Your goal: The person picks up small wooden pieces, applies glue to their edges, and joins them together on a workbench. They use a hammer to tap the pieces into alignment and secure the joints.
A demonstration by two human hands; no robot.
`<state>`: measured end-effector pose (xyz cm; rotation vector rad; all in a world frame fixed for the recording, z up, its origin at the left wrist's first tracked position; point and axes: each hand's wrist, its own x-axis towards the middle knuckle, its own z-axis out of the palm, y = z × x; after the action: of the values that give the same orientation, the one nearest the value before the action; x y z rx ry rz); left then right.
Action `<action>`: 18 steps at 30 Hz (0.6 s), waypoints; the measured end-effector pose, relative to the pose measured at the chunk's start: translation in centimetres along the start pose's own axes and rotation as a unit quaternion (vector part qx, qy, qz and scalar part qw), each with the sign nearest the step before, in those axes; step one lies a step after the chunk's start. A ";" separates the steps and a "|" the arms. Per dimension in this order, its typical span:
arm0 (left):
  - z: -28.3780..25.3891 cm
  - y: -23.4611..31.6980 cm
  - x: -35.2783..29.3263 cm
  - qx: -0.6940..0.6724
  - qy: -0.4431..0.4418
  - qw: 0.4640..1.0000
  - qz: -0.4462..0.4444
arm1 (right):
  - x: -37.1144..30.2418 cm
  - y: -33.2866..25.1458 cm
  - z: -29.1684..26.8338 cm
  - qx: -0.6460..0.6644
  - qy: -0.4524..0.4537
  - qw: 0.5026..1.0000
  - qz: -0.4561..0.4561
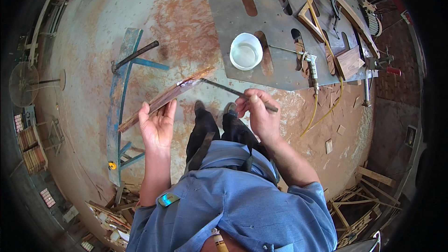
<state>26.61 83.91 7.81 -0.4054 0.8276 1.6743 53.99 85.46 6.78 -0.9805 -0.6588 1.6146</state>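
Observation:
A reddish-brown wooden strip (161, 100) slants up and away in front of me, and pale wet-looking smears show near its far end. My left hand (157, 126) is closed on its near part, thumb on one side and fingers beneath. Between thumb and fingers, my right hand (261, 112) grips a thin dark stick (225, 88). The stick's tip is at the smeared far part of the strip; whether it touches, I cannot tell. A white tub (246, 51) with pale contents stands beyond my right hand, near the corner of a metal table (225, 14).
On the left, a blue bench (118, 98) carries a hammer (135, 57) and a yellow tape measure (112, 165). The slotted metal table holds an air gun (313, 70) with a yellow hose, a wooden triangle (310, 21) and a clamp (335, 2). Wood scraps (109, 217) lie behind me.

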 end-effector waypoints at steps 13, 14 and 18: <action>-0.2 0.1 0.2 0.015 0.029 0.999 0.026 | -0.6 -1.6 1.5 -0.343 -0.096 0.913 -0.199; -0.2 -0.1 0.1 0.022 0.034 0.999 0.032 | -0.6 -1.4 1.6 -0.353 -0.127 0.897 -0.233; 0.0 -0.9 -0.2 0.051 0.033 0.997 0.048 | -1.6 -1.4 3.4 -0.313 -0.162 0.900 -0.258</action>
<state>27.54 83.82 7.64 -0.3571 0.9895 1.7063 51.86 84.54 10.06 -0.8714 -1.5952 1.0998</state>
